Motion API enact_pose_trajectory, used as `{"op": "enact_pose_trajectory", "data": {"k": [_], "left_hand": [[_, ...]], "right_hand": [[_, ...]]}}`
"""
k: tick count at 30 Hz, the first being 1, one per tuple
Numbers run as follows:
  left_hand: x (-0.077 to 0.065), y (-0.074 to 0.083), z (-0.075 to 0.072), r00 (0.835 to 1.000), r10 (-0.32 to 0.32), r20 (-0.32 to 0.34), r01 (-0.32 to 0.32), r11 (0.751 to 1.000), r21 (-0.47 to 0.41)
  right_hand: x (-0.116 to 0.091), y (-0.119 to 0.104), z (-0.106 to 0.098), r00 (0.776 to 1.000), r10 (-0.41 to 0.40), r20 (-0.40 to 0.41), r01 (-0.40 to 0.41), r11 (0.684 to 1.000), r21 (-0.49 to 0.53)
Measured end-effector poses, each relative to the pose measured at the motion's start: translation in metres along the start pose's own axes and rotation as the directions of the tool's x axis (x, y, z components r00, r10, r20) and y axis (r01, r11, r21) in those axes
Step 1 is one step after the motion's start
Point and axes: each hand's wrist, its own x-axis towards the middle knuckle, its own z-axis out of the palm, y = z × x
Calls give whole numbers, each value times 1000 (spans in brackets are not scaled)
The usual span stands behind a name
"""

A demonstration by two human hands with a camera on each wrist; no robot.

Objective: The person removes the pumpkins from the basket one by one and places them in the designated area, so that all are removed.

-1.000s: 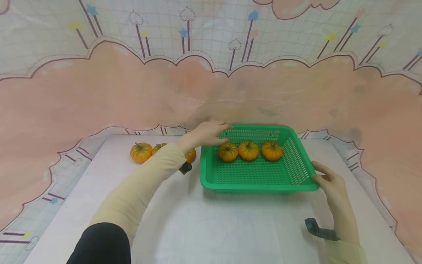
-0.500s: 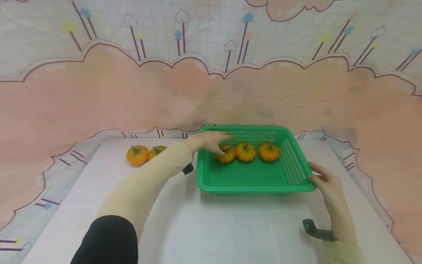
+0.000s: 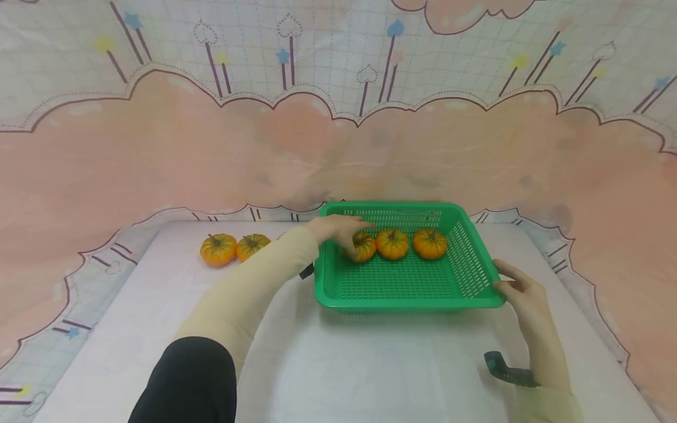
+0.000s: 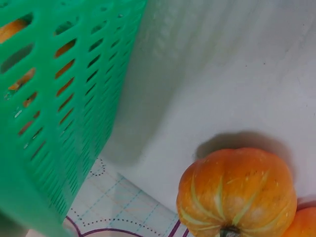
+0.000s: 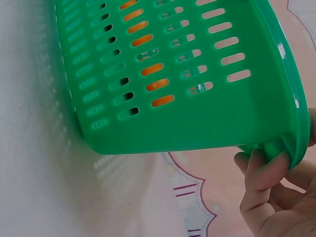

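Note:
In the head view, a green perforated plastic basket holds three small orange pumpkins in a row. My left hand reaches over its left rim, thumb and fingers around the leftmost pumpkin. Beside it sit the middle pumpkin and the right pumpkin. My right hand grips the basket's right rim near the front corner. In the right wrist view, the fingers curl over that rim. The left hand's grip is mostly hidden behind the basket wall in the left wrist view.
Left of the basket on the white table, one pumpkin and another pumpkin sit side by side, the second partly behind my left sleeve. A pumpkin lies close to the basket's left wall. A patterned cloth rises behind.
My left hand has moved from above the basket's left rim down and in, onto the leftmost pumpkin. The right hand keeps its hold on the rim. The head view has shifted slightly.

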Motion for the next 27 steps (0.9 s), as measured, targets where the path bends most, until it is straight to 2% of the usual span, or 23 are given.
{"op": "enact_pose_trajectory", "data": {"k": [3,13,27], "left_hand": [[1,0,3,1000,-1,17,1,1000,-4],[4,3,7,1000,-13,15,13,1000,8],[2,4,9,1000,17,6,-17,999,39]], "right_hand": [[1,0,0,1000,-5,-8,5,1000,-17],[4,3,-1,1000,4,7,-4,1000,-22],[4,3,-2,1000,11,18,-11,1000,19]]}}
